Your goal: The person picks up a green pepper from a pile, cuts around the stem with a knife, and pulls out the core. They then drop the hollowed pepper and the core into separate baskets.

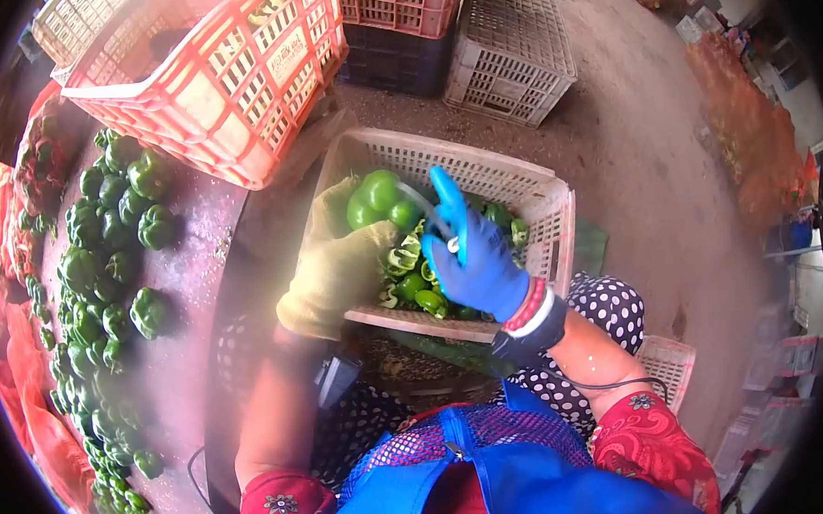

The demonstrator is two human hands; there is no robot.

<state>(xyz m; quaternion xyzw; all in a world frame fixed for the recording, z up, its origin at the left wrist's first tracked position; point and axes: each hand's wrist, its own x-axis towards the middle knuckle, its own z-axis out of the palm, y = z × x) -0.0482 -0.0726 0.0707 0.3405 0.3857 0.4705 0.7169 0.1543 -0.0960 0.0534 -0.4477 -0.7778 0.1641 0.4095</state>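
My left hand (338, 270), in a yellow glove, is closed round a whole green bell pepper (373, 199) above the crate. My right hand (481, 258), in a blue glove, grips a small knife (425, 208) with its index finger stretched out. The blade points toward the pepper; whether it touches is hard to tell. Below both hands, a pale plastic crate (415, 324) holds cut green pepper pieces (430, 301), some showing pale insides. The knife's handle is mostly hidden in my glove.
Many green peppers (82, 270) lie on a surface at the left. An orange-pink crate (207, 91) stands above them, close to my crate's far left corner. A grey crate (512, 47) and stacked crates (398, 6) stand beyond. Orange mesh sacks (744, 128) lie far right.
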